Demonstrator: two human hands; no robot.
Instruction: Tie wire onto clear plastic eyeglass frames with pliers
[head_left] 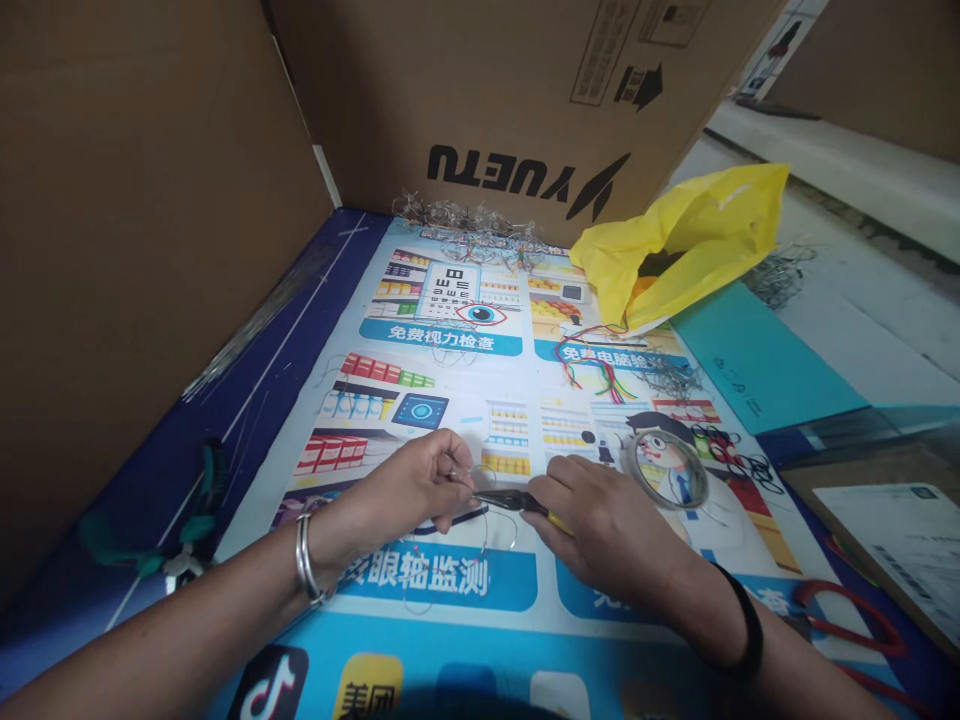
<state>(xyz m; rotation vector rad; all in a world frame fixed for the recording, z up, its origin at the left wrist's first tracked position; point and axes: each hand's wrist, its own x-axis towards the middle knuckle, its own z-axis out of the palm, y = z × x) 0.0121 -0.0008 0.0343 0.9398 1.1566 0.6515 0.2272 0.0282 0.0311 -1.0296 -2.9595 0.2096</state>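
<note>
My left hand is closed in a pinch on a thin silvery wire piece, whose loops hang below the fingers over the printed sheet. Long-nose pliers with dark jaws and yellow handles are gripped in my right hand. Their tips meet the wire right beside my left fingertips. Whether the jaws are fully closed on it is too small to tell. My right fingers hide most of the handles.
Cardboard walls rise behind and left. Green-handled pliers and straight wires lie left. To the right are a tape roll, black loops, red-handled scissors and a yellow bag. Tangled wire pieces lie at the back.
</note>
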